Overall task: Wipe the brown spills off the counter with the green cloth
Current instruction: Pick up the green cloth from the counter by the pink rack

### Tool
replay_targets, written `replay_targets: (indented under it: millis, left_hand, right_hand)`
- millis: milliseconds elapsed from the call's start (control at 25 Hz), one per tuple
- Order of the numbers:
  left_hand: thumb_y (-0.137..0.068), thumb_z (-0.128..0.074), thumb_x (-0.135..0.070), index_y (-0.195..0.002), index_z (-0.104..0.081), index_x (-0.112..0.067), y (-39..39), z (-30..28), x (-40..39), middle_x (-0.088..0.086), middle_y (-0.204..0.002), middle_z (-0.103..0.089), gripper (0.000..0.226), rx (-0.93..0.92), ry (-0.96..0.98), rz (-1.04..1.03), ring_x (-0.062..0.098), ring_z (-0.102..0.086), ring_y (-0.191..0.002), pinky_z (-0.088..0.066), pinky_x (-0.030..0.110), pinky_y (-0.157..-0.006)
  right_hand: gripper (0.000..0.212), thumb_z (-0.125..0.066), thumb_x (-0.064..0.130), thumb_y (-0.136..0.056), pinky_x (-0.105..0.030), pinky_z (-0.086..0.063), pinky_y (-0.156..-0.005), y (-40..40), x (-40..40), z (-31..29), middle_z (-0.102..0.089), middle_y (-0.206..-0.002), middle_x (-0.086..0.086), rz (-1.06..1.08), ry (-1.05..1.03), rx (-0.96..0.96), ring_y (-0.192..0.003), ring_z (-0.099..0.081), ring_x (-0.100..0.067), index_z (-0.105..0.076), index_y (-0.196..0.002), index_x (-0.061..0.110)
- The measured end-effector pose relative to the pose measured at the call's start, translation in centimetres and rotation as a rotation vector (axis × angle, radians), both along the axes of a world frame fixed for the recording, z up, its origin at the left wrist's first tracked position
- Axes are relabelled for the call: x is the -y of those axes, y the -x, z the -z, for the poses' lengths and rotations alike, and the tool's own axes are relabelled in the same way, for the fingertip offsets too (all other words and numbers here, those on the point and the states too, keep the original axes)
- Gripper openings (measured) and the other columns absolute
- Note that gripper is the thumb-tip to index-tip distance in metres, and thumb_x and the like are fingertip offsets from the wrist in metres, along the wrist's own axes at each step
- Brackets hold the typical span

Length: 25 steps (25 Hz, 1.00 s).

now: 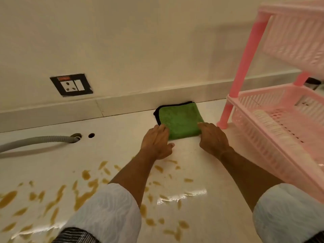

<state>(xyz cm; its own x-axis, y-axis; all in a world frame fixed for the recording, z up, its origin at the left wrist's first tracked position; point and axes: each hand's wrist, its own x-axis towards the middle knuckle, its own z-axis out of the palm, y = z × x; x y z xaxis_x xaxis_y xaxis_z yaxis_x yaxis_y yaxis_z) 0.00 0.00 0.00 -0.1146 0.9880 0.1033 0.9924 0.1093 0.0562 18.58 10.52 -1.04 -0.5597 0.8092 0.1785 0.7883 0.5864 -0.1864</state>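
Note:
The folded green cloth point(180, 120), edged in black, lies flat on the pale counter point(122, 137) against the back ledge. My left hand point(156, 142) grips its near left corner, fingers on top and thumb at the near edge. My right hand point(213, 139) grips the near right corner with bent fingers. Brown spills point(85, 192) are scattered across the counter closer to me, under and to the left of my forearms, with more near the bottom edge. The cloth sits apart from the spills.
A pink plastic rack point(280, 120) stands on the right, its leg point(223, 120) close to the cloth. At the left, a grey corrugated hose point(40, 139) enters a counter hole, with a small hole point(91, 135) beside it. A wall socket point(71, 84) sits above.

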Motion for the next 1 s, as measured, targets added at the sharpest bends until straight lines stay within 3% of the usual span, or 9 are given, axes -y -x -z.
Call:
replay_targets:
  millis: [160,280,560,680,800,1000]
  left_hand:
    - [-0.089,-0.058,-0.021,-0.108,-0.054,-0.007,0.4,0.7,-1.7,0.011,-0.112,-0.054,0.024,0.050,0.050,-0.006,0.027,-0.050,-0.105,-0.049,0.041,-0.084]
    - [-0.089,-0.059,-0.014,-0.109,-0.056,-0.006,0.7,1.2,-2.3,0.012,-0.111,-0.055,0.022,0.028,0.045,-0.001,0.028,-0.051,-0.106,-0.053,0.042,-0.081]
    - [-0.086,-0.049,0.004,-0.106,-0.058,-0.001,0.4,1.1,-2.9,0.015,-0.106,-0.057,0.022,-0.085,0.016,0.027,0.028,-0.052,-0.102,-0.051,0.040,-0.073]
    - [-0.085,-0.047,0.008,-0.103,-0.058,0.001,0.5,0.5,-3.0,0.017,-0.103,-0.059,0.022,-0.079,0.010,0.018,0.030,-0.054,-0.099,-0.049,0.040,-0.073]
    - [-0.082,-0.047,0.011,-0.093,-0.058,0.001,1.0,-1.0,-2.9,0.018,-0.094,-0.061,0.019,-0.063,-0.028,-0.007,0.031,-0.056,-0.087,-0.042,0.037,-0.063]
    - [-0.083,-0.055,-0.004,-0.087,-0.066,-0.004,3.5,-5.8,-3.4,0.016,-0.086,-0.065,0.012,0.042,-0.121,-0.064,0.035,-0.060,-0.078,-0.041,0.038,-0.060]
  right_hand:
    - [0.020,-0.053,0.003,-0.089,-0.041,-0.050,-0.077,-0.1,-1.5,0.8,-0.068,-0.103,-0.018,0.007,0.033,0.073,-0.093,-0.063,-0.035,-0.064,-0.105,0.007]
    - [0.013,-0.055,0.008,-0.091,-0.040,-0.052,-0.073,0.0,-2.2,1.2,-0.069,-0.097,-0.015,-0.021,-0.001,0.095,-0.086,-0.065,-0.033,-0.066,-0.099,0.009]
    - [0.018,-0.051,0.012,-0.097,-0.040,-0.056,-0.076,0.1,-2.8,0.9,-0.070,-0.093,-0.014,-0.071,-0.046,0.122,-0.082,-0.067,-0.029,-0.068,-0.099,0.009]
    - [0.019,-0.050,0.008,-0.096,-0.038,-0.054,-0.072,0.0,-2.9,0.3,-0.070,-0.091,-0.013,-0.084,-0.068,0.125,-0.079,-0.066,-0.029,-0.069,-0.097,0.009]
    - [0.021,-0.050,0.005,-0.094,-0.036,-0.048,-0.064,0.3,-3.2,-1.6,-0.069,-0.085,-0.012,-0.085,-0.112,0.112,-0.074,-0.064,-0.029,-0.071,-0.095,0.009]
    - [0.021,-0.052,0.006,-0.092,-0.034,-0.044,-0.065,1.2,-3.4,-6.5,-0.069,-0.085,-0.012,-0.119,-0.164,0.028,-0.073,-0.061,-0.028,-0.072,-0.096,0.009]
